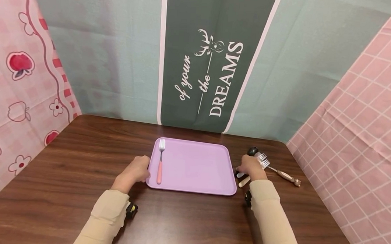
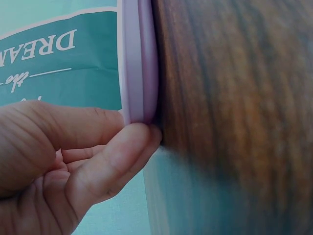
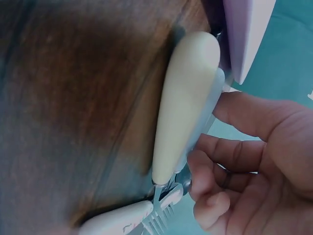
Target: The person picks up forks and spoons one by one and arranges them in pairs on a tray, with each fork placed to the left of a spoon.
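A lilac tray [image 1: 196, 166] lies on the table, with a pink-handled fork [image 1: 160, 164] along its left side. My left hand [image 1: 141, 169] pinches the tray's left edge between thumb and fingers, plain in the left wrist view. Beside the tray's right edge, my right hand [image 1: 251, 166] reaches over a cluster of cutlery. Its thumb and bent fingers are at a light blue handle [image 3: 208, 110]; whether they grip it is unclear. A cream-handled fork [image 3: 186, 103] lies alongside. A black spoon [image 1: 252, 151] is partly covered by my hand.
Right of the cluster lies a utensil with a brown handle [image 1: 285, 175]. A white-handled piece [image 3: 117, 221] shows by the fork tines in the right wrist view. Fabric backdrops [image 1: 119, 59] stand behind and beside the wooden table [image 1: 190, 221].
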The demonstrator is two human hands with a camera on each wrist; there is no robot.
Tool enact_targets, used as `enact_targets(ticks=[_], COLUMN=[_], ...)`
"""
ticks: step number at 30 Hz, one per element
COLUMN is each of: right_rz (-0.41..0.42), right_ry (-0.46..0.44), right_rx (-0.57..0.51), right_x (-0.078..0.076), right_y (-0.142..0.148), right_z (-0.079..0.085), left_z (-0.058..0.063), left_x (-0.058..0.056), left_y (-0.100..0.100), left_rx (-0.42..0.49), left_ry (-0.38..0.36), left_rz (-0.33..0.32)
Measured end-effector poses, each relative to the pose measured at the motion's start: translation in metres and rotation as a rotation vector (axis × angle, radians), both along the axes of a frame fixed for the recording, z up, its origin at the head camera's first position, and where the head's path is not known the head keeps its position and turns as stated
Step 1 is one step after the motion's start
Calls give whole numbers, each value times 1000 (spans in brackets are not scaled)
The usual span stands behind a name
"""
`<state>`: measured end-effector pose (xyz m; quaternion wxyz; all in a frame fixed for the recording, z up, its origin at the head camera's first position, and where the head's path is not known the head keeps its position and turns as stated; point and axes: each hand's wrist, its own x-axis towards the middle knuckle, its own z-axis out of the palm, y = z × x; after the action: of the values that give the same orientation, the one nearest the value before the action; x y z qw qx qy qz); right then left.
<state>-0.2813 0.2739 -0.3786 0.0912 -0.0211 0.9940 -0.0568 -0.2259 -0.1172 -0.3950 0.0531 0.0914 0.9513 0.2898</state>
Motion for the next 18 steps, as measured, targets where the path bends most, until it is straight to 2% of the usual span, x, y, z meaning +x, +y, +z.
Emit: enact_targets(ticks=[12, 18], right_rz=[-54, -89], right_ry=[-33, -55], right_rx=[-107, -114], right_x=[3, 3], right_y=[13, 14], right_z=[-1, 0], left_z=[2, 1], left_x=[0, 0], left_y=[1, 2], left_rx=[-12, -18], left_ry=[-8, -14], left_rz=[2, 3])
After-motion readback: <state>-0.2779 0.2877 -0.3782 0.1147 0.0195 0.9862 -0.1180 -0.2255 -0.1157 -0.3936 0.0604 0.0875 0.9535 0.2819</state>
